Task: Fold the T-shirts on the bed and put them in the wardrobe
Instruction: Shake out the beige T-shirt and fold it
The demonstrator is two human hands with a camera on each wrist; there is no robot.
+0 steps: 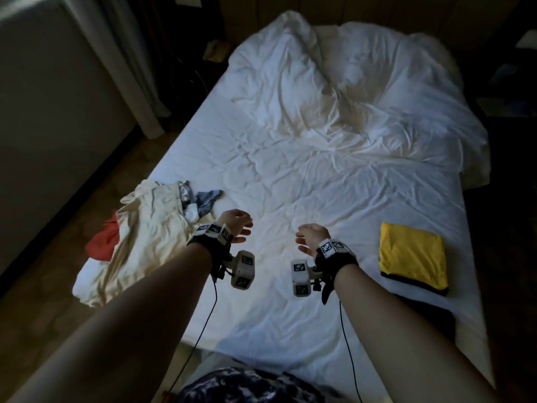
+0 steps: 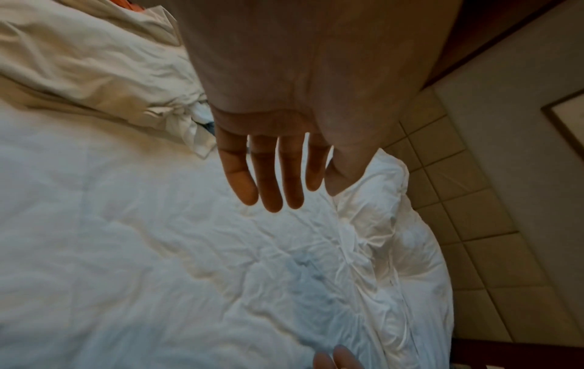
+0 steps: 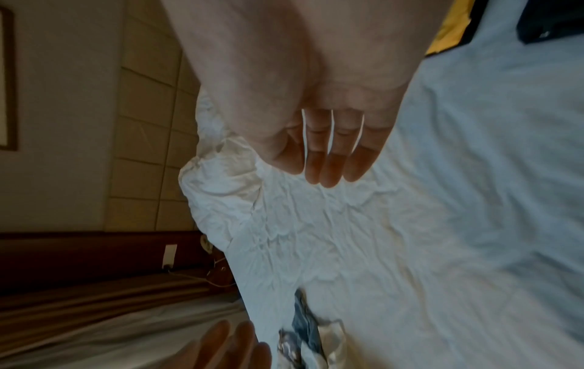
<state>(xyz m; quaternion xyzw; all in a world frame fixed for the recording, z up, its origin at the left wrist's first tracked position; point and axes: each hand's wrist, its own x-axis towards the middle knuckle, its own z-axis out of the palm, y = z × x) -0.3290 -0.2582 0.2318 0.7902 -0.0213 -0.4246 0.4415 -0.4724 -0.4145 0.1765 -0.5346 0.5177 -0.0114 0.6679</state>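
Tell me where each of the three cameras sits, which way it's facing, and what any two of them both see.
Head: worn on the head, looks forward and down the bed; both forearms, left hand and right hand show.
Left wrist: looks along the open left hand at the white sheet and cream garment.
Right wrist: looks along the open right hand across the sheet toward the wall.
Shared: head and right wrist both catch the folded yellow T-shirt; each wrist view catches the other hand's fingertips.

Looked like a hotel-type bedroom: big bed (image 1: 290, 158) with rumpled white sheets, a curtain (image 1: 130, 68) at 10 o'clock, a phone (image 1: 215, 50) around 11.
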